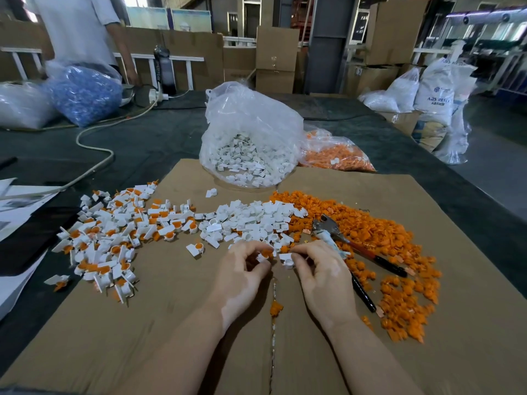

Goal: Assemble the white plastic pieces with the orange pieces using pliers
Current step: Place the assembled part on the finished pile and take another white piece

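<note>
My left hand (242, 269) pinches a small white piece with an orange insert (265, 254) between thumb and fingertips. Just to its right, my right hand (319, 269) pinches a white plastic piece (287, 259). Both hands hover over the cardboard sheet (176, 323). Loose white pieces (251, 220) lie heaped just beyond my hands, and loose orange pieces (379, 235) spread out to the right. The pliers (339, 238) lie on the orange heap beside my right hand, dark handles pointing toward me. Assembled white-and-orange pieces (114, 232) are piled at the left.
A clear bag of white pieces (248, 158) stands at the cardboard's far edge, a bag of orange pieces (336, 152) to its right. A bag of blue parts (85, 92), a cable (94, 149) and a standing person (79, 27) are at the far left. Papers (17, 203) lie left.
</note>
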A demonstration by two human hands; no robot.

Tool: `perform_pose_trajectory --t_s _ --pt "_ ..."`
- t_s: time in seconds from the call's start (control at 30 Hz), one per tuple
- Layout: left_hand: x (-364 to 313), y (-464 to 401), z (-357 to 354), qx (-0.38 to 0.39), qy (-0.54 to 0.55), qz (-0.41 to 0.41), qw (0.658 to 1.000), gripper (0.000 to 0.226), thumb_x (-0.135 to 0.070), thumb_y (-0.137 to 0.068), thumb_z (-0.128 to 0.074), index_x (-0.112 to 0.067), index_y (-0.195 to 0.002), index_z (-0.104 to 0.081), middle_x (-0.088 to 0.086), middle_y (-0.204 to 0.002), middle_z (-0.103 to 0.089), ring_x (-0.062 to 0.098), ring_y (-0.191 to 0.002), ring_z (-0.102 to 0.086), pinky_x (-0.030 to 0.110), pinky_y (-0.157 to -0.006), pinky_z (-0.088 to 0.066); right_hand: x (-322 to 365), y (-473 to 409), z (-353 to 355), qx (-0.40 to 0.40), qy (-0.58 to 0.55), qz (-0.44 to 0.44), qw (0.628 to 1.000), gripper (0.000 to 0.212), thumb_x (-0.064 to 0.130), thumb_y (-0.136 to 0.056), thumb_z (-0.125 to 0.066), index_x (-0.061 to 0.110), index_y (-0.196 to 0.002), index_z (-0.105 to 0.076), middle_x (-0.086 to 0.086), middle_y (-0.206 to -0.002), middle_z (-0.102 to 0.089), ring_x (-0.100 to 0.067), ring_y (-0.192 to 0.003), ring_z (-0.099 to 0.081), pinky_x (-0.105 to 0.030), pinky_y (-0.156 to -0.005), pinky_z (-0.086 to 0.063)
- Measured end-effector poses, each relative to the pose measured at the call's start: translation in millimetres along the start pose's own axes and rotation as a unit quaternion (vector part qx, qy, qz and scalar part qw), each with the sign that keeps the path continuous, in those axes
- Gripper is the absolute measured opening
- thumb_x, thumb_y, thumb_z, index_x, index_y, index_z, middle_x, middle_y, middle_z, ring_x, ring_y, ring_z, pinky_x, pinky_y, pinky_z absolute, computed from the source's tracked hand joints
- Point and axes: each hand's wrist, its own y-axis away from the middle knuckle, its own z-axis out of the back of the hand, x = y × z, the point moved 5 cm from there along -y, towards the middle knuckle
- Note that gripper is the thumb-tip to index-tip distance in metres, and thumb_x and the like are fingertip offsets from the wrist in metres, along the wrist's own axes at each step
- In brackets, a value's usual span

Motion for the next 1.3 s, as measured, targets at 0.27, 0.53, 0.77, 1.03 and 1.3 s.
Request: perform_pose_trajectory --t_s 0.27,0.53,0.77,1.03,1.3 --pt "25.8 -9.5 45.8 -0.168 -0.115 0.08 0.976 0.01 -0.017 -0.09 -0.058 -0.014 -0.096 -0.066 0.009 -0.106 -0.056 0.019 -0.099 -0.048 0.021 -0.083 -0.034 -13.1 -0.2 0.3 -0.066 0.05 -0.077 0.994 0.015 -0.004 -0.083 -0.063 0.006 -0.09 -0.071 -0.004 -0.089 -0.069 -0.02 -0.089 -0.062 -0.025 -0.08 -0.042" --pt "36.6 -13.4 84.1 -0.266 -0.265 0.165 0.912 0.025 -0.028 -0.093 -0.052 -0.022 -0.114 -0.063 0.013 -0.125 -0.04 0.031 -0.12 -0.032 0.043 -0.099 -0.034 -6.7 0.3 -3.8 -0.031 0.083 -0.031 0.996 0.014 -0.004 -0.075 -0.071 0.004 -0.087 -0.071 -0.007 -0.083 -0.069 -0.026 -0.083 -0.065 -0.038 -0.075 -0.054" --pt "14.7 -16.4 44.7 -0.194 -0.172 0.028 0.965 0.014 -0.015 -0.086 -0.063 -0.02 -0.098 -0.068 0.0 -0.102 -0.05 0.023 -0.109 -0.04 0.033 -0.094 -0.031 -4.8 0.0 -15.7 0.067 0.13 -0.021 0.989 0.01 0.01 -0.079 -0.072 0.009 -0.088 -0.068 -0.003 -0.084 -0.068 -0.025 -0.084 -0.062 -0.037 -0.076 -0.048" --pt "-0.8 -18.4 -4.0 -0.062 -0.119 -0.039 0.99 0.013 -0.017 -0.087 -0.063 -0.02 -0.096 -0.07 -0.016 -0.085 -0.055 0.007 -0.088 -0.052 0.017 -0.078 -0.038 -7.9 -1.0 -8.0 0.005 0.055 -0.043 0.998 0.013 0.001 -0.083 -0.065 0.009 -0.091 -0.07 -0.001 -0.086 -0.069 -0.017 -0.086 -0.062 -0.025 -0.077 -0.047" --pt "7.8 -20.5 -4.1 -0.055 -0.12 -0.006 0.991 0.011 -0.021 -0.086 -0.064 -0.021 -0.096 -0.069 -0.007 -0.092 -0.061 0.009 -0.089 -0.052 0.014 -0.072 -0.034 -3.7 -3.6 -19.5 0.092 0.133 -0.01 0.987 0.018 0.022 -0.079 -0.073 0.012 -0.093 -0.068 -0.001 -0.091 -0.066 -0.021 -0.089 -0.059 -0.033 -0.078 -0.048"
